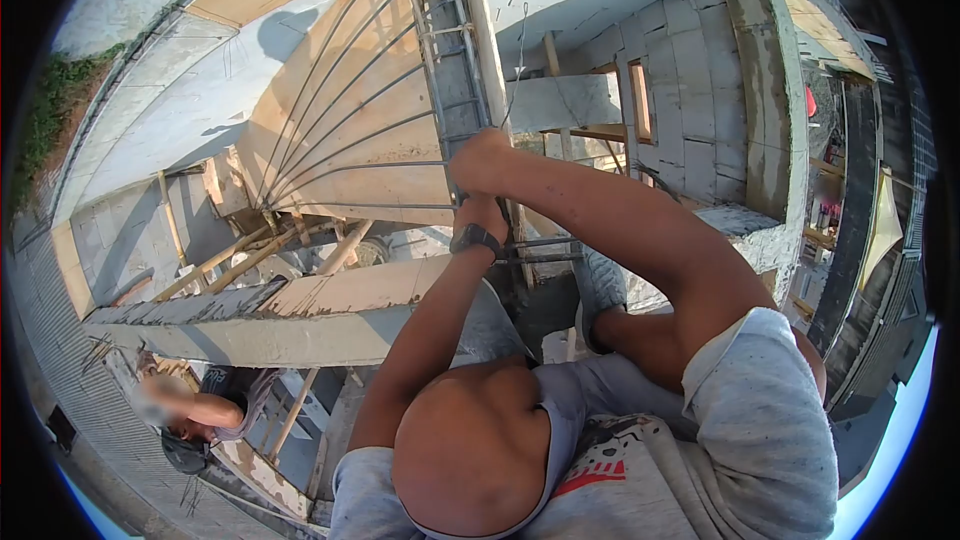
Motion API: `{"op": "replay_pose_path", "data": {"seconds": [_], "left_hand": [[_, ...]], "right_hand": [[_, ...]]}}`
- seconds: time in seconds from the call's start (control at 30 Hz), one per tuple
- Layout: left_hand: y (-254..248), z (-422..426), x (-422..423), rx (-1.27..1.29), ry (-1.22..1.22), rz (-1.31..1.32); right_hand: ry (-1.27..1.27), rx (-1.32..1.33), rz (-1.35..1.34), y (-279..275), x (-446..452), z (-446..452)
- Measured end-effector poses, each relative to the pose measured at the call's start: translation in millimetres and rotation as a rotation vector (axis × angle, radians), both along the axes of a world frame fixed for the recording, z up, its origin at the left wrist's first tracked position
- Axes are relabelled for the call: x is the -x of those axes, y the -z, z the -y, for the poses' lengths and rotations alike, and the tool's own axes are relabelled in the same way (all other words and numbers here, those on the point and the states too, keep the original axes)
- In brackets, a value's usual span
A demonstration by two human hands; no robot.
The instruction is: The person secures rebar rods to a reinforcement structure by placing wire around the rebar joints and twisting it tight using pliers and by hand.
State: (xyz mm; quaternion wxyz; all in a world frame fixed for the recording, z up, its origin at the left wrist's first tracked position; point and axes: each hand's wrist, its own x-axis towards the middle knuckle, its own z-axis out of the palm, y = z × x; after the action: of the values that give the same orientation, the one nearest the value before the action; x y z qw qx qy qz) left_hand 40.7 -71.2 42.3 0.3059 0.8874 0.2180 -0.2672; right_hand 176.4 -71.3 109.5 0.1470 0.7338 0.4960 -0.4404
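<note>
My right hand (pixel 480 158) is closed at the lower end of a long rebar cage (pixel 447 30) that lies between formwork boards. Just below it, almost touching, is my left hand (pixel 482 212), also closed, with a dark watch (pixel 478 237) on its wrist. What either hand grips is hidden by the fingers. Several thin steel bars (pixel 365 165) fan out over a plywood panel (pixel 350 90) and end beside my hands. Short dark bars (pixel 545 242) stick out to the right of my left wrist.
My bare knee (pixel 475 450) and a boot (pixel 600 285) are near the beam. A concrete-topped wall (pixel 250 335) runs to the left. Another person (pixel 215 410) is at the lower left. Block walls (pixel 690 90), timber props (pixel 170 220) and openings with drops surround the beam.
</note>
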Motion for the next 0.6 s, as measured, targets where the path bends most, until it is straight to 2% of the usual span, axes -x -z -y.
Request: {"op": "replay_pose_path", "data": {"seconds": [0.07, 0.17, 0.27, 0.37, 0.4, 0.43, 0.47, 0.5, 0.57, 0.6], "left_hand": [[16, 2, 4, -0.022, 0.014, 0.004], [-5, 0, -2, 0.016, 0.017, -0.065], [-6, -1, 2, 0.013, 0.08, 0.026], [29, 2, 16, 0.039, 0.104, 0.247], [24, -2, 14, 0.056, 0.11, 0.175], [15, -6, 9, 0.074, 0.113, 0.103], [12, -6, 7, 0.088, 0.076, 0.04], [9, -6, 4, 0.098, 0.038, -0.022], [10, -6, -3, 0.1, -0.104, -0.125], [13, -8, 0, 0.109, -0.09, -0.089]], "right_hand": [[0.016, -0.019, -0.012, -3, -2, -3], [0.013, -0.033, -0.019, -1, -3, 1], [0.053, -0.035, -0.078, -10, -2, 12], [0.134, -0.102, -0.116, -15, 17, 36], [0.144, -0.197, -0.116, 4, 35, 49], [0.151, -0.291, -0.117, -3, 43, 53], [0.191, -0.195, -0.201, -10, 43, 62], [0.231, -0.098, -0.284, -40, 37, 64], [0.261, -0.082, -0.361, -43, 45, 81], [0.281, -0.072, -0.401, -43, 51, 89]]}}
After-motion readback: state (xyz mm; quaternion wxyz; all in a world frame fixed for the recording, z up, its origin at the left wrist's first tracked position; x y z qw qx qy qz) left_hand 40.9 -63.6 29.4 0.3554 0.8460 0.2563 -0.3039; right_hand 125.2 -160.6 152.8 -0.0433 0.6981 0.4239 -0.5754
